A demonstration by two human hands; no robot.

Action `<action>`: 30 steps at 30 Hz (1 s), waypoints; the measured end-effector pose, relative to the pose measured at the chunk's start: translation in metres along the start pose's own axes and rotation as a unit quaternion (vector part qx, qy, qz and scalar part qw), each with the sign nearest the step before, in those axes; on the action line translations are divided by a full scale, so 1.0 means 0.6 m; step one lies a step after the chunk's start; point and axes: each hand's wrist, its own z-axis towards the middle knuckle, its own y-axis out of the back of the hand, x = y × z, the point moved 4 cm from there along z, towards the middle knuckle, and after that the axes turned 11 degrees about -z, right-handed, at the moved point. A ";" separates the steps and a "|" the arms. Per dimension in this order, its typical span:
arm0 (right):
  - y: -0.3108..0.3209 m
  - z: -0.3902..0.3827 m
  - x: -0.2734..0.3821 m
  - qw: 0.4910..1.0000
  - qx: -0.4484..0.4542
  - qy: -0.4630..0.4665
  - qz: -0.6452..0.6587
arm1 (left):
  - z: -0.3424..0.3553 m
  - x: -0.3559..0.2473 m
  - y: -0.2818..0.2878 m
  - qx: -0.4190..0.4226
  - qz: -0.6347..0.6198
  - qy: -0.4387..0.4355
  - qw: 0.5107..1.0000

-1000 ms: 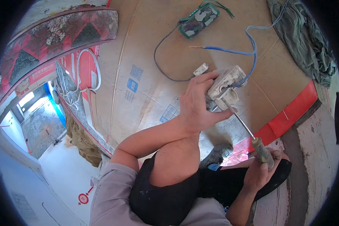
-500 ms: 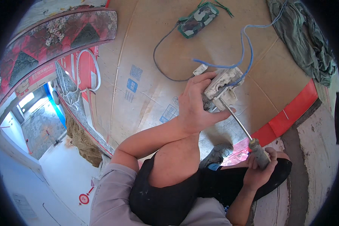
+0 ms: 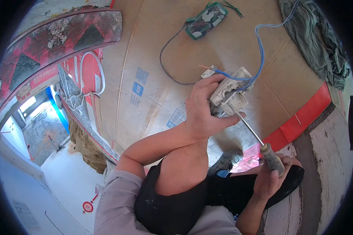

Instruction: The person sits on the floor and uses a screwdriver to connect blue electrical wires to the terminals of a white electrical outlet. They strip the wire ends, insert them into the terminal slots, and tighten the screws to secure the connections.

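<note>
Left hand (image 3: 202, 111) is gripping the socket (image 3: 229, 92), right hand (image 3: 268, 180) is driving the screwdriver (image 3: 259, 145) in (blue wire (image 3: 259, 58) already attached, looks mid-tightening).

Matt white plastic socket (image 3: 229, 92), screwdriver (image 3: 262, 145) with shiny metal shaft and dull grimy handle, smooth blue plastic-coated wire (image 3: 259, 55), matt brown cardboard sheet (image 3: 153, 51), crumpled green cloth (image 3: 317, 43) far right

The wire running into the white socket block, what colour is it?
Blue wire, clearest in the head view.
</note>
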 end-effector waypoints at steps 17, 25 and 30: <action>0.015 -0.002 -0.007 0.997 0.022 -0.064 0.037 | 0.008 -0.011 0.004 -0.030 0.035 -0.071 0.996; 0.064 -0.004 -0.041 0.996 0.015 -0.087 0.016 | 0.005 -0.008 0.005 -0.048 0.031 -0.062 0.996; 0.001 0.007 0.007 0.999 0.021 0.037 0.010 | 0.004 -0.007 0.003 -0.062 0.024 -0.072 0.995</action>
